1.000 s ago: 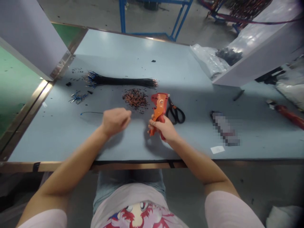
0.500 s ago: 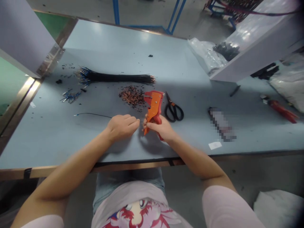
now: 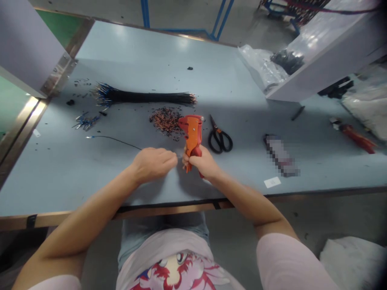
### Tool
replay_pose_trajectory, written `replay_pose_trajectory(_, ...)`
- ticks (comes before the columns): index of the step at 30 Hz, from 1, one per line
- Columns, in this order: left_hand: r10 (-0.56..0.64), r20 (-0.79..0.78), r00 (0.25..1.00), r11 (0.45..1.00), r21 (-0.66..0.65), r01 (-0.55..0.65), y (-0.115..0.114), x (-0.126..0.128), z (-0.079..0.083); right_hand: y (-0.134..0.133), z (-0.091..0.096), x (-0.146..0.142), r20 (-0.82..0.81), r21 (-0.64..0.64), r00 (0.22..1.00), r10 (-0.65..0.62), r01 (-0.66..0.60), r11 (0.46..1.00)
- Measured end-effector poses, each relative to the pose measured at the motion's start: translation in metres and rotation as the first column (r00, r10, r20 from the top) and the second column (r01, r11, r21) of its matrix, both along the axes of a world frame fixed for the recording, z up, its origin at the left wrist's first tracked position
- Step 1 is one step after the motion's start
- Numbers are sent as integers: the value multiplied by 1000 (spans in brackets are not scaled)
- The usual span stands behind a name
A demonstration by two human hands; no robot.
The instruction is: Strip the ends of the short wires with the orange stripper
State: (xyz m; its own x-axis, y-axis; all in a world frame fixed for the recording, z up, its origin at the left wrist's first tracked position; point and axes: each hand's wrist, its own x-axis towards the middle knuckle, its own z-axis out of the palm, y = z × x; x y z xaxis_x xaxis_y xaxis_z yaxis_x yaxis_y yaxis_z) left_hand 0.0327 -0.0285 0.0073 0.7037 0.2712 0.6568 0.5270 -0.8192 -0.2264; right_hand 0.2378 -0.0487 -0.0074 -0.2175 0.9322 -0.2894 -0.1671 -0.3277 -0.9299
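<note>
Grey concrete floor and a blue steel frame (image 3: 181, 20) show past a pale blue worktop (image 3: 136, 48); everything on it is easiest placed from the orange wire stripper (image 3: 191, 133), held upright near the front edge; black-handled scissors (image 3: 220, 139) lie just to its right; a heap of copper-tipped wire scraps (image 3: 165, 121) sits just behind it to the left; farther back lies a long bundle of black wires (image 3: 145, 98); a clear plastic bag (image 3: 260, 66) lies well behind it to the right; the right hand (image 3: 203, 161) is clamped around the stripper's grip; the left hand (image 3: 152, 164) sits just beside it, closed on a thin black wire (image 3: 113, 139) that trails across the worktop; the hands are close together, not touching.
</note>
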Motion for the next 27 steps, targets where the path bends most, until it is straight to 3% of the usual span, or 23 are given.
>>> replay_pose_trajectory(2,126,200,972,992,-51,-118,7,-19,8,6,3,7,-75,-17,993,-89,88,996)
replay_pose_trajectory(3,223,324,920,971,-162,-178,10,-28,12,9,4,11,-118,-23,984,-131,129,991)
replay_pose_trajectory(5,337,436,835,918,-348,-189,15,-39,16,13,6,17,-183,-28,972,-146,143,989)
replay_pose_trajectory(6,320,448,835,916,-373,-150,16,-40,15,14,6,18,-199,-25,973,-119,116,993)
replay_pose_trajectory(8,212,378,901,934,-349,-74,15,-33,9,12,5,17,-192,-13,981,-34,32,999)
replay_pose_trajectory(11,117,176,977,956,-285,-64,10,-12,-6,5,1,10,-119,28,990,72,-69,997)
replay_pose_trajectory(15,80,72,994,977,-202,-64,4,3,-18,-2,1,8,26,99,990,140,-142,985)
replay_pose_trajectory(17,88,92,992,987,-146,-74,6,-2,-16,-2,6,12,210,166,969,129,-166,972)
replay_pose_trajectory(19,141,183,973,987,-102,-124,12,-14,-11,-2,13,15,479,261,876,60,-208,943)
replay_pose_trajectory(22,303,443,844,953,-135,-272,22,-34,0,-3,18,15,807,366,579,-115,-338,867)
replay_pose_trajectory(25,410,625,665,909,-218,-355,28,-45,6,-7,11,6,941,324,276,-197,-560,763)
replay_pose_trajectory(27,394,614,684,918,-234,-319,28,-42,5,-11,3,-3,967,251,144,-211,-682,687)
